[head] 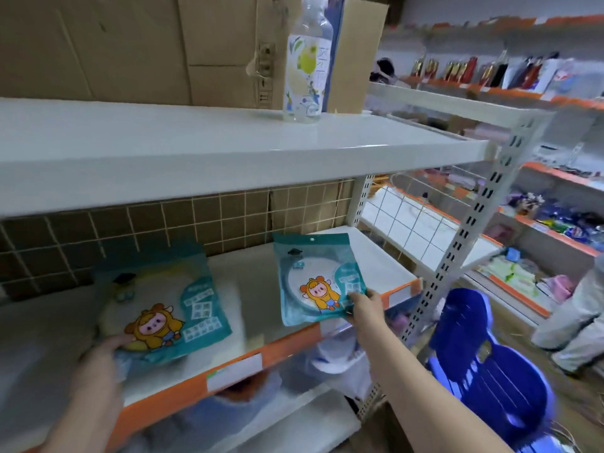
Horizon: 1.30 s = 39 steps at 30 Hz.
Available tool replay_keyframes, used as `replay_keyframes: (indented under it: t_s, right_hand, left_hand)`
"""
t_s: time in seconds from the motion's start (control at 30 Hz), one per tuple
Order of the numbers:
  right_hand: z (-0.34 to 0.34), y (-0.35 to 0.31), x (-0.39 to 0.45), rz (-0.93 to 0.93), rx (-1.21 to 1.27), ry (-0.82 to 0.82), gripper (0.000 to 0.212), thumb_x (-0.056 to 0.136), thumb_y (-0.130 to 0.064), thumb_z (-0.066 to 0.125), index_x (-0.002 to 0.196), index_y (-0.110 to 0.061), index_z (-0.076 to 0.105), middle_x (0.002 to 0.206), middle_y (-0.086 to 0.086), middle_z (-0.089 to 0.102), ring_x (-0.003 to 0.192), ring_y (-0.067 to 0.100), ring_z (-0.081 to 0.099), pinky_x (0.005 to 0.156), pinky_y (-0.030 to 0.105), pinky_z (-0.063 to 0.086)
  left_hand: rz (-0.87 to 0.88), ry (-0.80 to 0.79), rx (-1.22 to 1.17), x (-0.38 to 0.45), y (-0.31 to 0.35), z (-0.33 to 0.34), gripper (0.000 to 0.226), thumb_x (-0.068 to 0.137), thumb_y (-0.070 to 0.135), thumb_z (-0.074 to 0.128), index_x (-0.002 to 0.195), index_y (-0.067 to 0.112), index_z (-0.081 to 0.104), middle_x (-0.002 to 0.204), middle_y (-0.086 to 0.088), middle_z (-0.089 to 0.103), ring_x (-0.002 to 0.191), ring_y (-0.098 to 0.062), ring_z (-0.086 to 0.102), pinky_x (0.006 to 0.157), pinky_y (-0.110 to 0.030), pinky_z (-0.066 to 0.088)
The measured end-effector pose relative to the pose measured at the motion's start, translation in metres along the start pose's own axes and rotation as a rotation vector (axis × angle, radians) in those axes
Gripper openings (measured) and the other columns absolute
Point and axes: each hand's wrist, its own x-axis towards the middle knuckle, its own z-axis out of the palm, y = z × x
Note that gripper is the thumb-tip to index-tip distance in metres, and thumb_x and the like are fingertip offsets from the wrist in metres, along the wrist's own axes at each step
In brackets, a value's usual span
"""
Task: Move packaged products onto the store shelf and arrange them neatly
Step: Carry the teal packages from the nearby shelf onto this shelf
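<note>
the near right corner of the right teal pouch [318,276] is pinched by the right hand [364,307]; the left pouch [163,308], blurred, seems gripped at its near edge by the left hand [98,361]. both are held over the shelf [385,273], long axes running near to far.

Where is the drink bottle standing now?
The drink bottle stands upright on the top shelf, right of centre in the head view, just in front of the cardboard boxes.

Left packet [160,308] motion-blurred, print unreadable; its near corner hidden under left hand [101,358]. Goods on far shelves [536,220] at 2–3 o'clock smeared beyond telling. Items beneath the orange-edged shelf [228,374] at 6 o'clock indistinct. Bystander [575,322] at 3 o'clock cut by frame edge.
</note>
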Motion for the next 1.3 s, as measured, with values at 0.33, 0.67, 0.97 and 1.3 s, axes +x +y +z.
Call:
replay_keyframes:
  t_s: [0.33,0.67,0.97,1.3]
  right_hand:
    - [-0.06,-0.044,0.15,-0.065,-0.287,-0.01,0.037,0.085,-0.005,0.049,0.122,-0.002,0.041,0.107,0.021,0.059,0.088,0.031,0.062,0.066,0.038,0.052]
    - [-0.077,-0.061,0.207,-0.442,-1.055,-0.067,0.029,0.092,-0.017,0.051,0.12,-0.018,0.058,0.125,0.01,0.043,0.098,0.026,0.051,0.082,0.037,0.049]
    - [-0.094,-0.064,0.23,-0.463,-1.113,-0.191,0.037,0.092,-0.024,0.037,0.111,-0.025,0.069,0.12,0.007,0.061,0.107,0.027,0.054,0.087,0.035,0.046]
    - [-0.106,-0.061,0.235,-0.495,-1.169,-0.283,0.043,0.094,-0.039,0.041,0.125,-0.017,0.061,0.127,0.006,0.059,0.113,0.023,0.053,0.091,0.036,0.046]
  left_hand:
    - [0.066,0.156,0.021,-0.089,-0.032,0.131,0.031,0.081,0.014,0.062,0.111,0.012,0.063,0.104,-0.013,0.065,0.092,-0.03,0.059,0.09,-0.048,0.045]
    - [0.112,0.009,-0.028,-0.084,-0.035,0.222,0.042,0.085,0.003,0.058,0.126,0.005,0.053,0.118,-0.025,0.061,0.102,-0.039,0.058,0.087,-0.05,0.044]
    - [0.061,-0.231,0.137,-0.098,-0.05,0.346,0.032,0.086,0.0,0.06,0.114,0.015,0.053,0.104,-0.011,0.065,0.079,-0.021,0.061,0.059,-0.027,0.045]
    - [0.257,-0.209,1.257,-0.075,-0.082,0.398,0.084,0.071,0.077,0.054,0.133,0.021,0.046,0.142,-0.008,0.042,0.134,-0.029,0.033,0.108,-0.039,0.031]
